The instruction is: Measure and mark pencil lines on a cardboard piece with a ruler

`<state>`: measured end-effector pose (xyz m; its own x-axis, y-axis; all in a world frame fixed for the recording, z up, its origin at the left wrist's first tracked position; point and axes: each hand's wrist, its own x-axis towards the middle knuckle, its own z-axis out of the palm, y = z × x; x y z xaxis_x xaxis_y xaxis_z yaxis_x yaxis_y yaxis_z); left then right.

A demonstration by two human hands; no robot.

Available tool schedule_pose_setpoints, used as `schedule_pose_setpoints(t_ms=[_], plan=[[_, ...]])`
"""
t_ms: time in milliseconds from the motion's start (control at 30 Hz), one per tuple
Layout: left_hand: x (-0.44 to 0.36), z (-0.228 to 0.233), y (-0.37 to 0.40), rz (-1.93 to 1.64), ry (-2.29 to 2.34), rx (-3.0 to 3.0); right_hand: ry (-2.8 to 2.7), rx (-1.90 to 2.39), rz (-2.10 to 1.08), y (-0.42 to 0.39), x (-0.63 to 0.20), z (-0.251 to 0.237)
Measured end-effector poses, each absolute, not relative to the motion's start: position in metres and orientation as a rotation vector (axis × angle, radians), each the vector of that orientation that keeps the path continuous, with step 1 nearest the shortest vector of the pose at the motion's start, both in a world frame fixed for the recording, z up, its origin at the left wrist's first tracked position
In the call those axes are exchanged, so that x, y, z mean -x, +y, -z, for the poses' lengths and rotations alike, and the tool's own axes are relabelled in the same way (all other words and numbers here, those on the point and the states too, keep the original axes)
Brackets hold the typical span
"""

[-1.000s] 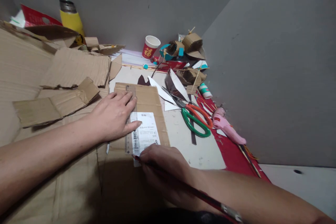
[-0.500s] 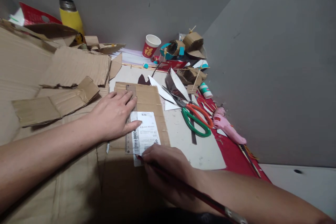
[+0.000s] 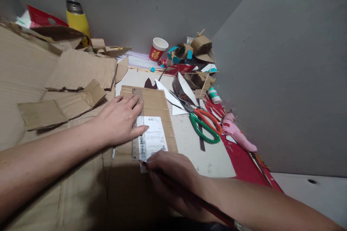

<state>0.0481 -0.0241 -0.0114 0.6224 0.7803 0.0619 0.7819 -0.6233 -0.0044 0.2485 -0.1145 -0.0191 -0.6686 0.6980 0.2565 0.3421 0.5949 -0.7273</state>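
Note:
My left hand lies flat with fingers stretched over a clear plastic ruler, pressing it onto a sheet of brown cardboard. A white printed label with a barcode is stuck on that cardboard, partly under the ruler. In my right hand is a dark red pencil, gripped near its point. The pencil tip touches or nearly touches the label beside the ruler's near end. Part of the cardboard is hidden beneath both hands and in shadow.
Scissors with green and orange handles lie to the right. Beyond them is a pink glue gun. A red paper cup and a yellow bottle stand at the back. Cardboard pieces pile up on the left; grey walls close in behind.
The whole view has shifted slightly, so everything appears a little further right and lower. Both hands keep nearly the same places on the ruler and label; the pencil tip stays by the ruler's end.

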Motion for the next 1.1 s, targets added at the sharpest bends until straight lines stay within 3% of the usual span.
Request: schedule_pose_setpoints(t_ms=[600,1100], plan=[[-0.048,0.011,-0.024,0.069,-1.350,2.797,-2.277,0.686,-0.829,-0.111,-0.242,0.027],[-0.045,0.011,-0.024,0.145,-1.398,2.801,-2.018,0.753,-0.740,-0.109,-0.261,0.006]])
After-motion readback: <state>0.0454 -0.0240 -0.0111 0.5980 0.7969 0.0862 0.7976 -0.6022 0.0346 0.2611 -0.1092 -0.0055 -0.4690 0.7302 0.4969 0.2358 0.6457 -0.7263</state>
